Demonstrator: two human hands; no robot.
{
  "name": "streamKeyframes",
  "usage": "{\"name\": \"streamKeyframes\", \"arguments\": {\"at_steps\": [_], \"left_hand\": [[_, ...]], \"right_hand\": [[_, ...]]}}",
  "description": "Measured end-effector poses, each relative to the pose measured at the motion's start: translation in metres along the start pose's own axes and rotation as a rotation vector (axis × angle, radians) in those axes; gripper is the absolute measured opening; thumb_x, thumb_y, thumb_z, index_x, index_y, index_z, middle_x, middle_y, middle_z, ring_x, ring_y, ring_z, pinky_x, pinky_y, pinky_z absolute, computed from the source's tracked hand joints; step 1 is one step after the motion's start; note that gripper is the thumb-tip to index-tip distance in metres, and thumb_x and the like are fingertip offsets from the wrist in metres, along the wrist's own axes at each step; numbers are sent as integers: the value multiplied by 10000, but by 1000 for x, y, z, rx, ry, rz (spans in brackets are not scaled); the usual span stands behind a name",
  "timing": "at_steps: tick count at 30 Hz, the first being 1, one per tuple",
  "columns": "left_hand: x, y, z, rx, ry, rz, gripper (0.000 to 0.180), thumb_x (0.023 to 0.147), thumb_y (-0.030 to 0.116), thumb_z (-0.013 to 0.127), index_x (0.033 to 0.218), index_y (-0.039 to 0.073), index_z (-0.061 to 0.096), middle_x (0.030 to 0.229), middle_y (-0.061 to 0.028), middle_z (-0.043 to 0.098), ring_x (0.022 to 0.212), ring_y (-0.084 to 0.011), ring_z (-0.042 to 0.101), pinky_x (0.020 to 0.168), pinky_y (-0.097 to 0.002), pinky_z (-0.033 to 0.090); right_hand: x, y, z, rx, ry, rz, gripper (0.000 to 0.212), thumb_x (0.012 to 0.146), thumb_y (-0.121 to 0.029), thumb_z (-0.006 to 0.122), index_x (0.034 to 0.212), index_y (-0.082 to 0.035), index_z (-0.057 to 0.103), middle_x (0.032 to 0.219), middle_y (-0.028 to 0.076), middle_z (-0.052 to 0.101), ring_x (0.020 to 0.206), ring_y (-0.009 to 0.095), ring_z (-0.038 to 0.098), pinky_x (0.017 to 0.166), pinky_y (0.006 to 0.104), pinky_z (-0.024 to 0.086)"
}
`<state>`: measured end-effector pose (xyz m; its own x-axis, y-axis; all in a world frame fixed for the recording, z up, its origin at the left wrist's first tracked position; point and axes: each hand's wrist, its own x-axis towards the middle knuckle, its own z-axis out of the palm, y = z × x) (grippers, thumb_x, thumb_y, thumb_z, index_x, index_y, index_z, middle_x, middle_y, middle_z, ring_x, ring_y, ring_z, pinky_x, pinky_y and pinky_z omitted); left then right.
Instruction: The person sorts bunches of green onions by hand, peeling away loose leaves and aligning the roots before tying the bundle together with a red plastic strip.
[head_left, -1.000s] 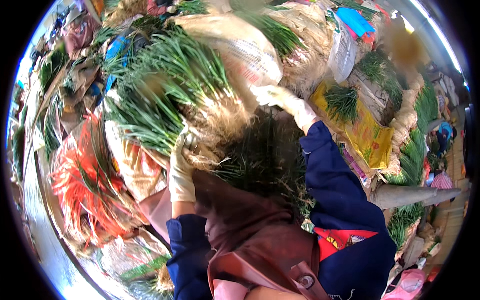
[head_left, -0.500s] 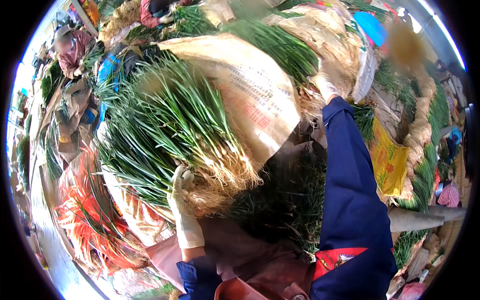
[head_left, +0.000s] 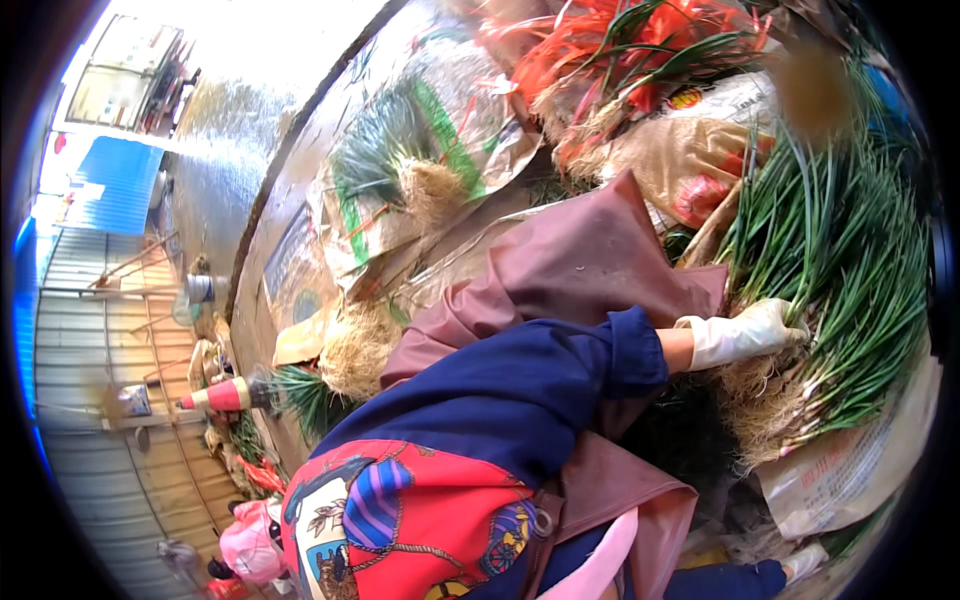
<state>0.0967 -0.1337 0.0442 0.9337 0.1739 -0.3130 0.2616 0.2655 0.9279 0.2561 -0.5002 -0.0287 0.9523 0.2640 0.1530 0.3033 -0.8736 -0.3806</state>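
My left hand (head_left: 748,335), in a white glove, is closed on green onions at the root end of a large pile. The green onions (head_left: 840,250) have long dark-green leaves, pale stems and tangled straw-coloured roots (head_left: 765,405). They lie partly on a whitish printed sack (head_left: 850,470). My right hand (head_left: 803,562), also gloved in white, shows only in part at the lower right. Its fingers and anything in them cannot be made out.
A smaller green onion bunch (head_left: 390,150) lies on a sack at upper left. Red plastic ties (head_left: 590,60) are heaped at the top. More roots (head_left: 355,350) lie beside my brown apron (head_left: 560,270). A red-and-white cone (head_left: 220,395) and a person in pink (head_left: 255,540) are at left.
The view has swung left and tilted, bringing the walkway and shed wall in. My left hand stays at the green onions' roots; my right hand now appears at the lower right edge.
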Motion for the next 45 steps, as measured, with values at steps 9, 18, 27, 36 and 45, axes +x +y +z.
{"name": "streamKeyframes", "arguments": {"at_steps": [9,18,27,36,45], "left_hand": [[19,20,-14,605,56,184,252,874,205,593,1048,34,655,902,-88,679,801,-164,620,740,-278,487],[40,-17,-5,61,1,137,317,844,270,659,1088,68,651,1075,-86,656,1006,-155,605,901,-283,458],[49,-26,-34,-83,-22,179,300,853,166,644,1108,8,627,1029,-79,667,846,-105,616,752,-215,481],[61,-27,-25,-152,-242,16,311,885,140,571,1173,25,594,1155,-88,621,1007,-166,597,830,-269,469],[99,-7,-78,186,-523,-72,248,915,157,460,984,-19,621,868,-107,678,595,-147,603,459,-259,440]], "right_hand": [[-31,30,-164,169,93,315,236,839,-267,579,958,-66,610,709,51,585,598,236,584,552,343,490],[-106,31,-220,373,518,584,242,857,-280,571,943,-66,643,739,43,613,588,193,586,552,311,502],[-56,-121,-204,1363,725,471,252,867,-284,579,978,-66,638,840,52,639,625,148,584,591,273,510],[-10,-215,-35,1736,3,474,230,863,-197,614,1053,-69,603,921,31,630,857,117,587,715,259,500],[-40,-263,-46,1387,155,416,241,880,-173,573,1070,-26,592,951,30,631,895,112,564,799,227,451]]}}
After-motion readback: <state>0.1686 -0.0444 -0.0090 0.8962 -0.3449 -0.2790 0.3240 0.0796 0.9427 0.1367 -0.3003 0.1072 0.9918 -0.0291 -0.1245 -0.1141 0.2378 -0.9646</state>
